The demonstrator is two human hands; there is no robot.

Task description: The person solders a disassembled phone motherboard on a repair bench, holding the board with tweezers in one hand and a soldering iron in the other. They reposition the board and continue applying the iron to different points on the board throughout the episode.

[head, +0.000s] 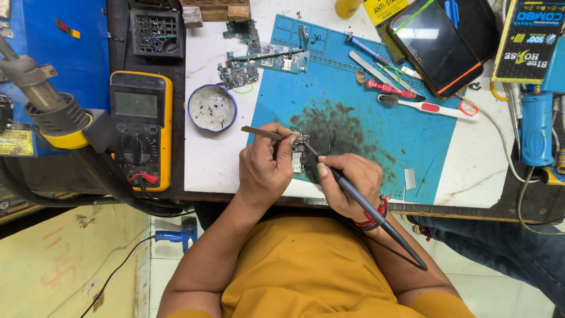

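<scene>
White worktop (206,159) on dark bench (506,206); pale tiled floor (500,288), seemingly daylit.

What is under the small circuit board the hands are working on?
The circuit board lies on a blue mat, on a dark sooty patch. The left hand with tweezers and right hand with soldering iron cover its edges.

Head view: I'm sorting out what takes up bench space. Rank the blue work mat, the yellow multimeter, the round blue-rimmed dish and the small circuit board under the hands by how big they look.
1. Blue work mat, by far the largest.
2. Yellow multimeter.
3. Round blue-rimmed dish.
4. Small circuit board, partly hidden by the left hand and right hand, but clearly smallest.
</scene>
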